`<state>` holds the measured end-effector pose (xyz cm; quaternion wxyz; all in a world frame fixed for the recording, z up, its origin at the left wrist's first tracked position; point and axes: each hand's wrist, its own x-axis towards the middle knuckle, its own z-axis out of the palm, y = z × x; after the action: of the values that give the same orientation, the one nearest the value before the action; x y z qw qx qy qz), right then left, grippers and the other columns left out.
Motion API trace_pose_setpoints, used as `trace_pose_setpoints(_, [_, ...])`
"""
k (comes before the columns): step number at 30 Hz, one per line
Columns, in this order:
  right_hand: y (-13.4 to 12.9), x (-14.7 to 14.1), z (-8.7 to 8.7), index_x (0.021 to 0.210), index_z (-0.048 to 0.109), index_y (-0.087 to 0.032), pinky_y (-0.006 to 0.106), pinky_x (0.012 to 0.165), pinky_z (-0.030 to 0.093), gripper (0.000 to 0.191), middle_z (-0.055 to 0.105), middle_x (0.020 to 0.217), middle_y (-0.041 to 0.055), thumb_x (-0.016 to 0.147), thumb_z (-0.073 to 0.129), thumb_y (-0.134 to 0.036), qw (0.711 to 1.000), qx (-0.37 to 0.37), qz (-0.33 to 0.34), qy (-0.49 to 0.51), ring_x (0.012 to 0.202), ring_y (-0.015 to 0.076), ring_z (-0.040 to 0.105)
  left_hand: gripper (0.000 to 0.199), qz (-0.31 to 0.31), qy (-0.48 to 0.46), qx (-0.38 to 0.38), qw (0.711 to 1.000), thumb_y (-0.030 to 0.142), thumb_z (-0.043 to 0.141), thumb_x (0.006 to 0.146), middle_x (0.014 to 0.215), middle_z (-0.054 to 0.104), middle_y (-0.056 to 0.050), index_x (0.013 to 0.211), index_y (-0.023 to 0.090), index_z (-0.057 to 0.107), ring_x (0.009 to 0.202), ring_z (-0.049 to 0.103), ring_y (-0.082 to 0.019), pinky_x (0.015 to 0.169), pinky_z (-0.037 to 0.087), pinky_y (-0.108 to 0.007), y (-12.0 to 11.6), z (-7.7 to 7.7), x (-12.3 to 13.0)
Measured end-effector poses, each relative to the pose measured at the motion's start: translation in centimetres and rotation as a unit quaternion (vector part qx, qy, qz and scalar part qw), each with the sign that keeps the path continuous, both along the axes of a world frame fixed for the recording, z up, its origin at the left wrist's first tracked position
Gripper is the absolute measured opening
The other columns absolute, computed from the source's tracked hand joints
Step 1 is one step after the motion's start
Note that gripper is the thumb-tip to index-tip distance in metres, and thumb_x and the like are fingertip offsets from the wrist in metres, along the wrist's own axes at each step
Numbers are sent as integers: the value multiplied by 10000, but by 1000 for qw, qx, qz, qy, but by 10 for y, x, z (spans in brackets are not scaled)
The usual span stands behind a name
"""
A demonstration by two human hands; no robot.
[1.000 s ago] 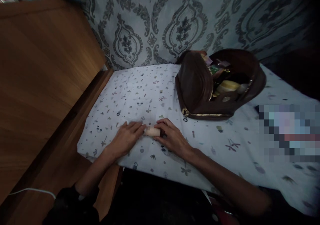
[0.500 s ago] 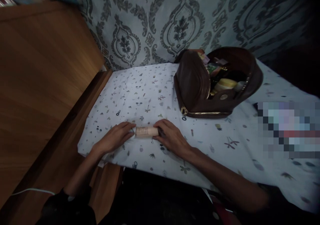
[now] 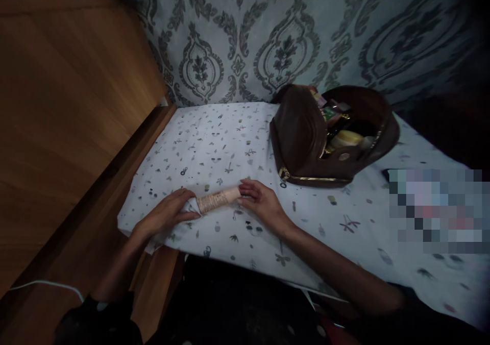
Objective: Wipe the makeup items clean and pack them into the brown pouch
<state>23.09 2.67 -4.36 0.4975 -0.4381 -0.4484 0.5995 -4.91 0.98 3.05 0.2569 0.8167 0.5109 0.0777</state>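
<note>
A slim beige tube (image 3: pixel 218 201) with small print on its label lies slantwise between my hands, just over the patterned cloth. My left hand (image 3: pixel 168 212) is closed around its whitish left end, thumb below and fingers above. At the plain beige right end, my right hand (image 3: pixel 262 204) has its thumb and fingertips on either side of the tube. Which end is the cap, I cannot tell.
An unzipped brown leather bag (image 3: pixel 302 136) full of small items stands behind on the right of the white patterned cloth (image 3: pixel 214 136). A wooden cabinet (image 3: pixel 76 79) rises on the left. Patterned wallpaper (image 3: pixel 245 44) is behind. A blurred-out flat object (image 3: pixel 436 207) lies at the right.
The tube has shifted slightly left and tilted, its right end now higher. More of it shows between my hands. My right hand's fingers have moved to its very end.
</note>
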Motion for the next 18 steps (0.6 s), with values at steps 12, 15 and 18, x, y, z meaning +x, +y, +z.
trace_pose_setpoints(12, [7,-16,12,926,762,-200,316,1008,510,424,755,947,21,523,893,-175,962,-131,-38,237,966,175,683,307,158,-168,-21,973,495,552,877,678,553,41,839,191,573,644,504,-143,606,367,-239,-22,-12,43])
trace_pose_setpoints(15, [7,-16,11,1071,734,-222,364,1072,451,545,732,1120,38,546,880,-224,972,-85,-25,218,1122,210,638,302,193,-202,-7,960,488,562,861,602,458,62,794,194,551,580,436,-125,563,324,-231,-21,-19,55])
trace_pose_setpoints(18, [2,-16,15,1338,582,-277,396,1125,388,770,594,1390,56,616,850,-295,982,-40,-16,182,1272,226,555,272,213,-241,1,947,460,567,862,607,435,67,796,197,541,573,410,-119,563,314,-229,-20,-26,68])
